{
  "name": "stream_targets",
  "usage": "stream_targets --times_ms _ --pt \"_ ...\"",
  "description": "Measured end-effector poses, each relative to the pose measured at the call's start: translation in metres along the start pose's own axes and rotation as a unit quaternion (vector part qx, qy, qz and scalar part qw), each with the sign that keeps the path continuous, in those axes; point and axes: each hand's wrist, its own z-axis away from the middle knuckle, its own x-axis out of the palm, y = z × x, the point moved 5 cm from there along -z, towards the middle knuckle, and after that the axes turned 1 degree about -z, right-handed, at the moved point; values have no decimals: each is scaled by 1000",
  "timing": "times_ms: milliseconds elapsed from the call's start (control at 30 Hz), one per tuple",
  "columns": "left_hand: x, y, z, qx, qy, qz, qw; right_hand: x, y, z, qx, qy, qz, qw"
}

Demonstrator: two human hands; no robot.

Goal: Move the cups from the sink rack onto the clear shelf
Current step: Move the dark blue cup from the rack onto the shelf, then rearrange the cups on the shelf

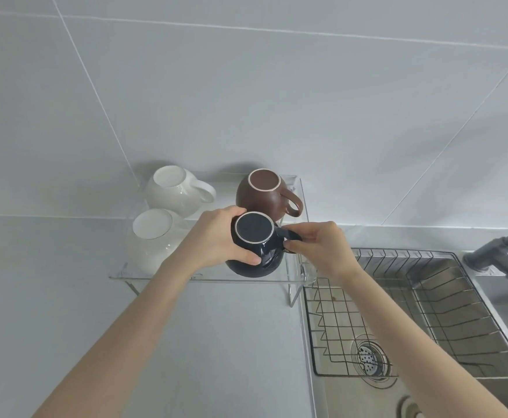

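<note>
A dark navy cup (260,251) sits upside down at the front right of the clear shelf (162,277). My left hand (213,239) wraps its body from the left. My right hand (322,247) pinches its handle from the right. Behind it a brown cup (260,194) stands upside down, handle to the right. Two white cups are upside down on the shelf's left side: one with a handle (172,190) at the back, one (151,236) in front. The wire sink rack (403,309) to the right holds no cups.
The steel sink (352,396) with its drain strainer (368,359) lies under the rack. A grey faucet (500,251) juts in at the right edge. Grey tiled wall rises behind; grey counter spreads left of the sink.
</note>
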Motion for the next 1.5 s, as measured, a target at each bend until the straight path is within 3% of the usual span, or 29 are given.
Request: stream_targets --times_ms 167,333,500,567,633,700,833,967,1267,1500 --pt "3 1 3 -4 23 2 1000 -5 -7 -5 -24 -7 50 998" --pt "5 -2 3 -12 34 7 999 -6 -5 -4 -21 -5 27 999" --pt "2 -1 1 -16 -27 32 999 -13 -5 -8 8 -67 20 998" --pt "-12 2 -7 -29 -12 132 991 -25 -10 -14 -5 -29 -16 999" --pt "-36 3 -27 -31 63 163 984 -37 -14 -25 -23 77 0 997" --pt "-48 8 -48 -16 83 140 986 -34 -16 -38 -32 122 58 990" --pt "-34 7 -77 -3 11 65 998 -16 -13 -57 -71 89 121 986" --pt "-23 -2 -82 17 -1 53 998 -16 -10 -58 -102 82 145 981" --pt "-20 -1 -73 38 110 -18 993 -28 -22 -77 -99 30 164 981" --pt "-16 -10 -79 11 132 -29 991 -30 -15 -85 -83 -1 156 984"
